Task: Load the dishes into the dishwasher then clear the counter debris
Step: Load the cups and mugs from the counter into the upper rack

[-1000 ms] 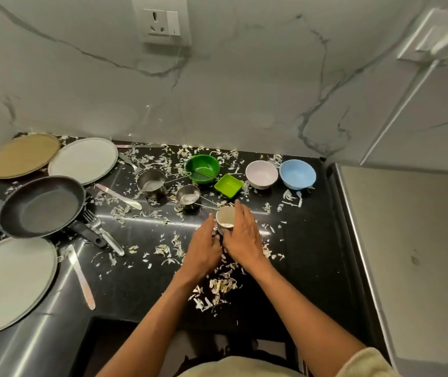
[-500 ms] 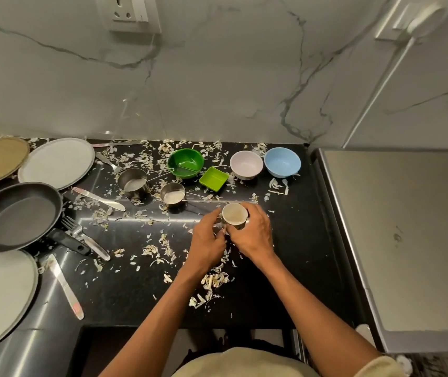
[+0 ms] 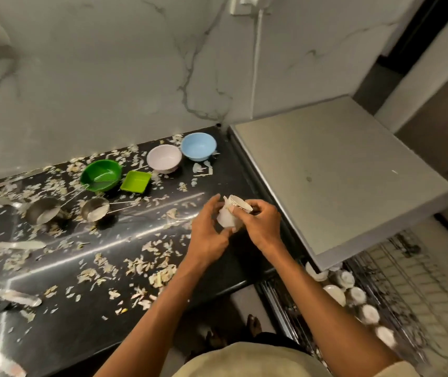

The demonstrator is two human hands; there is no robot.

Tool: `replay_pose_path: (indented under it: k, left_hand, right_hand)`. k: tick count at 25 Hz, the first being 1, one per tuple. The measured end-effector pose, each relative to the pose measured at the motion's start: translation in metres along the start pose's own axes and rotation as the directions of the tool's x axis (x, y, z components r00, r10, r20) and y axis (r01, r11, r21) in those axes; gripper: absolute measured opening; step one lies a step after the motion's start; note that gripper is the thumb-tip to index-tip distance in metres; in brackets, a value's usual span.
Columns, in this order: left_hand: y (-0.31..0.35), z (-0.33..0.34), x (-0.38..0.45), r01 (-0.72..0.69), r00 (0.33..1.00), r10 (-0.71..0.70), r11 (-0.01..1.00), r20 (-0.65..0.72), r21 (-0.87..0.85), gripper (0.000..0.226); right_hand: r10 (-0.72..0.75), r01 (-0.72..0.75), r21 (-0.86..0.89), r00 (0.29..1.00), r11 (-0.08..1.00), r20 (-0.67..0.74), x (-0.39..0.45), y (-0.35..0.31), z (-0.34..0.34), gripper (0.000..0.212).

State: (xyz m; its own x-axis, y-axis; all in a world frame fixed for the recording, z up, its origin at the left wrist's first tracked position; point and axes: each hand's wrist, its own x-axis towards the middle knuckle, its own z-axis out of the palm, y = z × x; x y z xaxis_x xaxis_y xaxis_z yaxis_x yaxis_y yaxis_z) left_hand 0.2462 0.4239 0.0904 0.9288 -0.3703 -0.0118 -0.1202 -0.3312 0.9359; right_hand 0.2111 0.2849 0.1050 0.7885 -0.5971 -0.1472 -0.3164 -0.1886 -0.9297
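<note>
Right fingers (image 3: 240, 210): curled over the rim of a small white cup (image 3: 226, 217), thumb across its upper wall; the right hand (image 3: 261, 227) grips it.
Left fingers (image 3: 213, 204): wrapped round the far-left side of the same cup, with the left hand (image 3: 209, 235) cradling its wall from below; both hands hold it.
Cup: lifted off the black counter (image 3: 108, 268), tilted with its mouth turned up and to the right, held between the two palms.
Handling: looks like a small, light, stiff ceramic or steel piece; its smooth wall is probably slippery and, if ceramic, chips on a knock. The rim plus the opposite wall is the secure hold; one hand should suffice.
Just beyond the fingers: pale peel scraps (image 3: 160, 248) scattered over the counter under and to the left of the hands.
Further left: two steel measuring cups (image 3: 95, 209), a green bowl (image 3: 101, 175), a lime square dish (image 3: 135, 181).
Beyond the fingertips: a white bowl (image 3: 164, 159) and a blue bowl (image 3: 198, 146) by the wall.
Right and below: the dishwasher rack (image 3: 397, 289), pulled out, with a row of small white cups (image 3: 353, 297) already in it.
Judgement: the cup is headed for that rack; the debris is not yet touched.
</note>
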Motion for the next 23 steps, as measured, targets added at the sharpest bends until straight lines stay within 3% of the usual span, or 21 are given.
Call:
replay_pose_path:
  k: [3, 6, 9, 12, 19, 21, 23]
  left_hand:
    - [0.024, 0.048, -0.004, -0.066, 0.991, 0.067, 0.998, 0.120, -0.006, 0.075]
    - [0.048, 0.100, -0.017, -0.104, 0.958, 0.101, 0.995, 0.268, -0.004, 0.066]
    - [0.065, 0.159, -0.035, -0.121, 0.919, 0.114, 0.993, 0.377, -0.005, 0.064]
    - [0.079, 0.215, -0.058, -0.100, 0.901, 0.085, 0.995, 0.426, 0.012, 0.068]
    - [0.086, 0.342, -0.122, 0.044, 0.875, -0.109, 0.988, 0.472, 0.147, 0.067]
    - [0.084, 0.365, -0.131, 0.062, 0.872, -0.158, 0.975, 0.464, 0.214, 0.064]
    - [0.079, 0.385, -0.135, 0.041, 0.882, -0.170, 0.957, 0.439, 0.288, 0.058]
  right_hand:
    - [0.181, -0.160, 0.168, 0.977, 0.973, -0.117, -0.008, 0.024, -0.056, 0.030]
    - [0.400, -0.309, 0.427, 0.905, 0.850, -0.142, -0.021, 0.050, -0.110, 0.043]
    - [0.513, -0.332, 0.611, 0.846, 0.719, -0.145, -0.040, 0.079, -0.168, 0.033]
    - [0.565, -0.334, 0.709, 0.818, 0.621, -0.109, -0.059, 0.114, -0.219, 0.036]
    - [0.662, -0.438, 0.725, 0.749, 0.531, -0.032, -0.091, 0.208, -0.318, 0.034]
    - [0.666, -0.469, 0.626, 0.737, 0.624, -0.112, -0.094, 0.234, -0.327, 0.031]
    - [0.599, -0.479, 0.417, 0.768, 0.772, -0.228, -0.096, 0.254, -0.335, 0.028]
